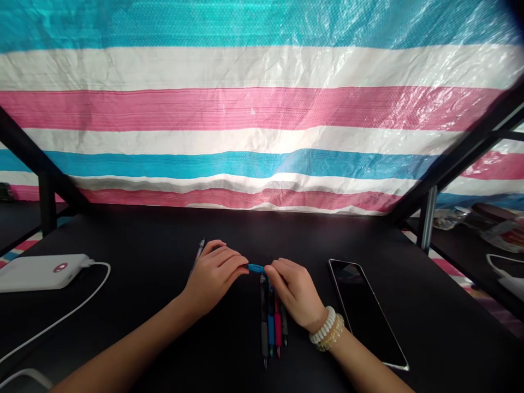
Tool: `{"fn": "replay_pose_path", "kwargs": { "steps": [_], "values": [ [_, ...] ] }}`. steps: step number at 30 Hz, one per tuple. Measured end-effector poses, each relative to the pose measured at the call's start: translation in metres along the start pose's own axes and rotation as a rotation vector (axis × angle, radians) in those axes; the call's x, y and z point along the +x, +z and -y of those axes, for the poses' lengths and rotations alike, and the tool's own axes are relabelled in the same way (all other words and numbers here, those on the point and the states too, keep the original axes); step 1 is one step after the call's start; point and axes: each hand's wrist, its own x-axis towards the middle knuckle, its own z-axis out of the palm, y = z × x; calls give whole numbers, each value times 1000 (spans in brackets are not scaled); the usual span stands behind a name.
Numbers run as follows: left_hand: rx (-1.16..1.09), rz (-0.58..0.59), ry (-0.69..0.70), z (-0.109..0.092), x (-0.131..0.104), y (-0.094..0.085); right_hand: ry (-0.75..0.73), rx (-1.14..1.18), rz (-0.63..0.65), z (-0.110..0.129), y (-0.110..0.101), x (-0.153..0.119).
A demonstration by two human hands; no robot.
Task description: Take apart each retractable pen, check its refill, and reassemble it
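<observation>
A blue pen (256, 268) spans the gap between my two hands, held level just above the table, with both ends hidden in my fingers. My left hand (219, 273) pinches its left end, and my right hand (295, 289) grips the right end between thumb and fingers. Under and beside my right hand lie several pens side by side: a grey-black pen (264, 322), a blue-grip pen (271, 327), a pink-grip pen (278, 327) and a dark pen (285, 325) partly covered. Another slim clear pen (199, 252) shows behind my left hand, its lower part hidden.
On the black table (164, 338), a phone (364, 311) lies to the right of my right hand. A white power bank (45, 272) with a white cable (100, 284) sits at the left. Black frame bars (454, 155) flank the table before a striped tarp (254, 109).
</observation>
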Motion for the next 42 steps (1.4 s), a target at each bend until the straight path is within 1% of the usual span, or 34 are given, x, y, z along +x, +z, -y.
{"fn": "replay_pose_path", "kwargs": {
  "steps": [5, 9, 11, 13, 16, 20, 22, 25, 27, 29, 31, 34, 36, 39, 42],
  "values": [
    [22, -18, -24, -2, 3, -2, -4, -7, -3, 1, -3, -2],
    [-7, -18, -26, -5, 4, -3, -112, -87, -26, 2, -4, -2],
    [-21, -25, -23, -6, 4, -3, -146, -118, -10, 2, -4, -2],
    [-28, -37, -12, -7, 3, -2, -137, -119, 10, 2, -3, -2],
    [-29, -45, 6, -7, 2, -1, -84, -84, 30, 2, -1, -3],
    [-12, -37, -11, -4, 2, -2, -50, -56, 48, 1, 0, -2],
    [1, -29, -33, -3, 2, -2, -66, -64, 21, 1, 0, -1],
    [1, -8, -66, -3, 3, -2, -127, -123, -27, 0, -1, -1],
    [-4, 5, -70, -3, 4, -2, -163, -160, -33, 1, -2, -1],
    [-6, 9, -60, -4, 5, -1, -165, -154, -16, 1, -2, -2],
    [-12, 5, -50, -5, 5, -1, -130, -114, 1, 2, 0, -2],
    [-35, -9, -35, -6, 5, -1, -28, -1, 25, 4, 3, -3],
    [-33, -22, -19, -6, 4, -1, 67, 127, 74, 4, 6, -4],
    [7, -69, 29, -8, 4, -2, 217, 390, 185, 3, 8, -3],
    [47, -122, 76, -9, 4, -3, 288, 585, 251, 2, 7, -3]
  ]
}}
